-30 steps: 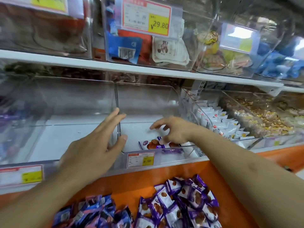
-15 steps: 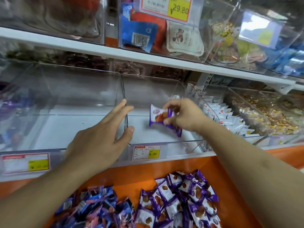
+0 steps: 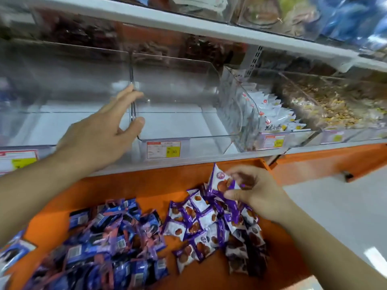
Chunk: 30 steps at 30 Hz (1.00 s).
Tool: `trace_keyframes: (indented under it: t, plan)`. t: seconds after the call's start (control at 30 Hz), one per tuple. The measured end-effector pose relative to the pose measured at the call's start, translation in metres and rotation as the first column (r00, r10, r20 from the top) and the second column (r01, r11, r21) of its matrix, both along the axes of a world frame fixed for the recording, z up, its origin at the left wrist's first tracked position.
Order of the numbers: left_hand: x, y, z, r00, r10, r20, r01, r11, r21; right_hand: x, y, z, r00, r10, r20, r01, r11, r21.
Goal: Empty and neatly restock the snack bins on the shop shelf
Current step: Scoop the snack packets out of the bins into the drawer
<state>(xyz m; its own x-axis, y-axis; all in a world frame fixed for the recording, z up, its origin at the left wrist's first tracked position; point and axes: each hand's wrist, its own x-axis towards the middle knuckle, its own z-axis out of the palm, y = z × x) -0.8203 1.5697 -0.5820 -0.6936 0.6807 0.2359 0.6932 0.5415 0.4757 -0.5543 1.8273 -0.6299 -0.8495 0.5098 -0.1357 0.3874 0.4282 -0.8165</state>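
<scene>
My left hand (image 3: 98,135) grips the clear bin (image 3: 178,105) by its left wall, thumb inside. My right hand (image 3: 254,192) pinches purple packets (image 3: 222,182) above the purple pile (image 3: 215,225) on the orange ledge (image 3: 155,193); blue packets (image 3: 109,243) lie beside.

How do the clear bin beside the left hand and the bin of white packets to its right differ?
The clear bin by the left hand holds nothing visible; the white-packet bin is filled with standing white packets. The hand grips the clear bin's side wall; nothing touches the other bin. Both are transparent, sit on one shelf and carry front price labels.
</scene>
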Motion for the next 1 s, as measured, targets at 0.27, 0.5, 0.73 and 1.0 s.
trace_keyframes:
  t: [0.27, 0.5, 0.73, 1.0]
  plan:
    - [0.000, 0.005, -0.003, 0.999, 0.022, -0.036, -0.022, 1.000, -0.012, 0.026, 0.058, -0.099, 0.905, -0.107, 0.412, -0.016, 0.959, 0.283]
    - [-0.001, 0.004, -0.004, 0.999, 0.024, 0.026, -0.024, 1.000, 0.006, 0.020, 0.012, -0.082, 0.940, 0.054, 0.338, -0.151, 0.952, 0.266]
    - [-0.008, -0.014, 0.009, 0.993, -0.118, 0.026, 0.117, 0.992, 0.040, 0.008, -0.037, 0.004, 0.934, 0.206, 0.293, -0.286, 0.921, 0.265]
    - [0.043, -0.123, 0.044, 0.990, -0.097, 0.106, 0.095, 0.995, 0.015, -0.033, -0.122, 0.085, 0.925, 0.355, 0.136, -0.379, 0.891, 0.249]
